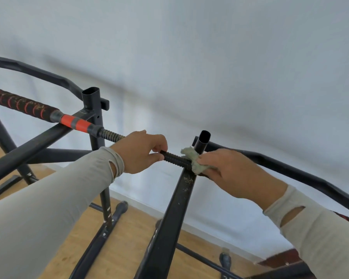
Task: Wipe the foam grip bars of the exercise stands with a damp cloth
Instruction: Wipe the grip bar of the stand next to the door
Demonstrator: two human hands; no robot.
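Black upright post (202,142) just behind cloth (192,160); wall (210,57) beyond.

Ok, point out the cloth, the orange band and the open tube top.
cloth (193,161), head view, its bunched middle
orange band (74,123), head view, mid-band
open tube top (205,135), head view, its dark mouth

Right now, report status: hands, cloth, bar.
Left hand gripping bar. Right hand pressing cloth around bar by the upright. Nothing in the way.
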